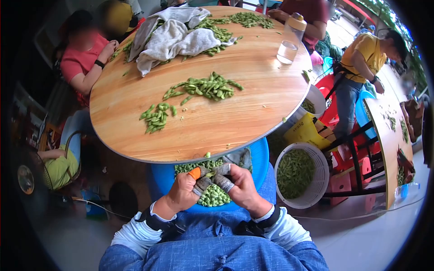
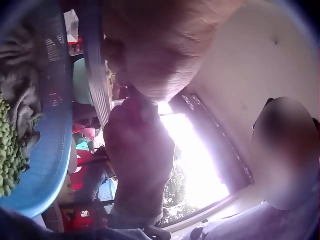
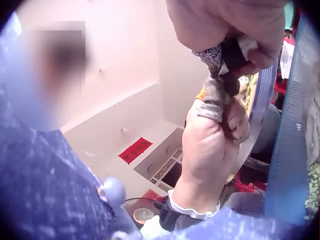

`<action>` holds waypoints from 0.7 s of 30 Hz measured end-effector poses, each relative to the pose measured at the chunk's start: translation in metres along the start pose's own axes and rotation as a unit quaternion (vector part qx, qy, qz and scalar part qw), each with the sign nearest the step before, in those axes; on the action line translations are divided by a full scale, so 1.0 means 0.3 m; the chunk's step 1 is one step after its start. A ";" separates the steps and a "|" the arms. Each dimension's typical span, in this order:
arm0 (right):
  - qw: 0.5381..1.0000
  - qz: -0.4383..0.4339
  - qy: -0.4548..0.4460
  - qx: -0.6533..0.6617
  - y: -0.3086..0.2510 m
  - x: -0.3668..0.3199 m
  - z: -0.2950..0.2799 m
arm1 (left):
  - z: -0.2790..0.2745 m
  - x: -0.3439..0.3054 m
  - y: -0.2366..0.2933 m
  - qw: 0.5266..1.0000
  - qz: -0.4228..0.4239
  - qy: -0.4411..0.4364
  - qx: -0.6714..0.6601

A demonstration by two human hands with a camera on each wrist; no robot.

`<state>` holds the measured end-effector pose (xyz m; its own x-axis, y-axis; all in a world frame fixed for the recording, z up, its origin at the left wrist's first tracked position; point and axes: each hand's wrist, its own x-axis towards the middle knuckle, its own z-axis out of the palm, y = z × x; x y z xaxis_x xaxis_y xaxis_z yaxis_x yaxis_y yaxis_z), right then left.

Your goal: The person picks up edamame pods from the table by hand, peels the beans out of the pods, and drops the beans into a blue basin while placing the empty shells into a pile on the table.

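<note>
In the head view my left hand [image 1: 181,192] and right hand [image 1: 246,189] meet over a blue basket [image 1: 261,167], pinching a green pod [image 1: 210,174] between wrapped fingertips. Orange and grey wraps cover left fingers; the right thumb and finger have grey ones. Shelled green beans [image 1: 213,197] lie in the basket below. Fingertips nearly touch in the right wrist view, with the right hand [image 3: 230,25] above the left hand [image 3: 204,150]; the pod is hidden there. The left wrist view has the left hand [image 2: 162,50] close up and the right hand [image 2: 139,155] beyond, both dim.
A round wooden table [image 1: 203,131] holds pod piles [image 1: 210,86], a grey cloth [image 1: 174,45] and a bottle [image 1: 291,39]. Its near edge overhangs the basket. At right stands a white basket [image 1: 320,169] of pods [image 1: 296,174]. Several people sit or stand around.
</note>
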<state>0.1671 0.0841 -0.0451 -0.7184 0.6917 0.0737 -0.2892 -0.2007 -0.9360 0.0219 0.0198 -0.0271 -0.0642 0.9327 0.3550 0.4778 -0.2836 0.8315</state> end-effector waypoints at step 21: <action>0.997 0.063 0.011 0.049 -0.009 0.030 -0.042 | -0.032 -0.020 -0.015 0.893 -0.305 -0.048 -0.327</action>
<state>0.1694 0.0997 -0.0463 -0.7394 0.6714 -0.0509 -0.2589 -0.3533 -0.8990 0.0116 0.0135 -0.0288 -0.0474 0.9642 -0.2608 -0.2356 0.2430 0.9410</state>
